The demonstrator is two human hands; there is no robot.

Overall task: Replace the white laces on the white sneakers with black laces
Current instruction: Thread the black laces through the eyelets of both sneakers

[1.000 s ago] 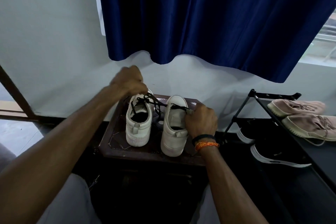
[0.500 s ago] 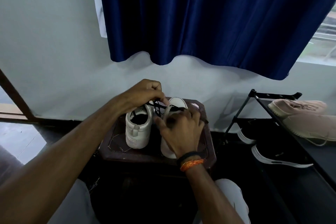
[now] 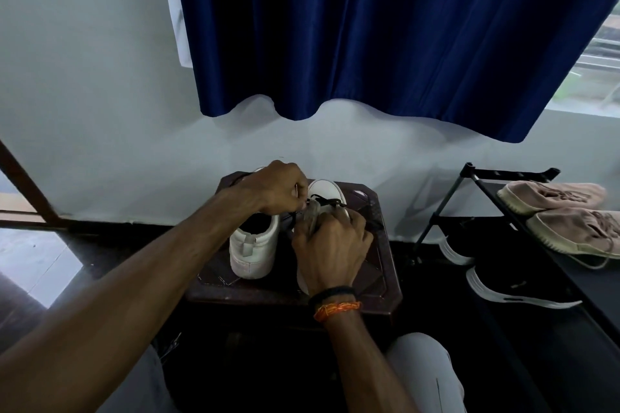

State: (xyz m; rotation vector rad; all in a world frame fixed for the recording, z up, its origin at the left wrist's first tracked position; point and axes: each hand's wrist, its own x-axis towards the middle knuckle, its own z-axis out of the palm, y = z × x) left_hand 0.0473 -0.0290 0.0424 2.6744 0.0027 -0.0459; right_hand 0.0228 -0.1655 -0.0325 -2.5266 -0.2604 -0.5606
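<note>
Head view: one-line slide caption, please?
Both hands, left and right, work a black lace on white sneakers atop a dark stool.

Two white sneakers side by side on a dark brown table [image 3: 385,265], heels toward the camera, toes toward the wall. Left sneaker [image 3: 254,250]: upright, heel tab and dark opening in view, front part hidden under the left hand [image 3: 275,189]. Right sneaker [image 3: 327,193]: mostly covered by the right hand [image 3: 330,250], only the rounded white toe cap and a strip of the tongue showing. Black lace [image 3: 330,202] crossing the top of the right sneaker near the toe, with a strand running between the two shoes and another trailing off to the right over the table. Lace ends too dark to trace.
</note>
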